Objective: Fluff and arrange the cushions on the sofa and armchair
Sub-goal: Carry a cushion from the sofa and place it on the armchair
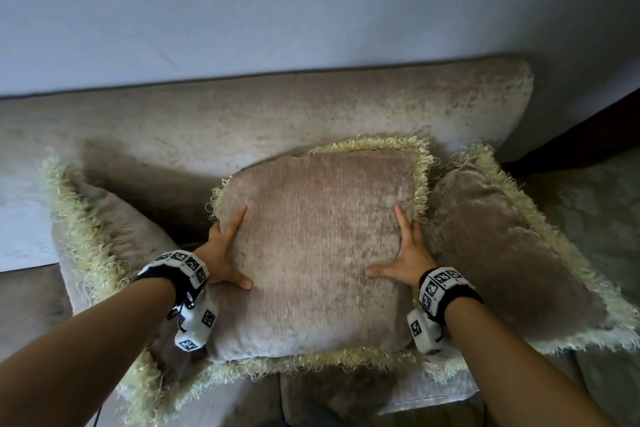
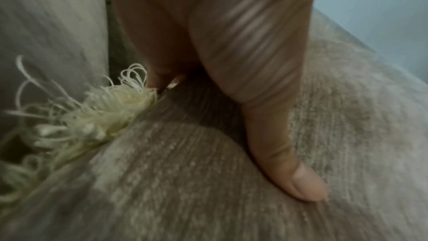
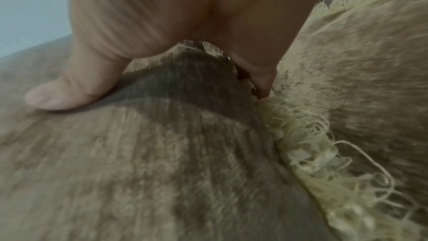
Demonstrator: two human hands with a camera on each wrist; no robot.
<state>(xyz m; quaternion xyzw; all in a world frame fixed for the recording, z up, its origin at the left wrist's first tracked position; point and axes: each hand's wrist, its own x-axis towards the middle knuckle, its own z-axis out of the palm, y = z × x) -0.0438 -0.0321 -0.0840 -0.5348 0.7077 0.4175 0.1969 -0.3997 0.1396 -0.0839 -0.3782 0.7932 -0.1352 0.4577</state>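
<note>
— On the worn beige velvet sofa (image 1: 242, 121), why hold the middle square tan cushion with pale yellow fringe (image 1: 318, 253) by both sides?

— Probably to plump it. The left hand (image 1: 225, 253) and right hand (image 1: 405, 256) clasp its edges, thumbs on the front, fingers (image 2: 166, 78) tucked behind.

— And its fringed neighbours?

— Leaning either side, the right one touching.
</note>
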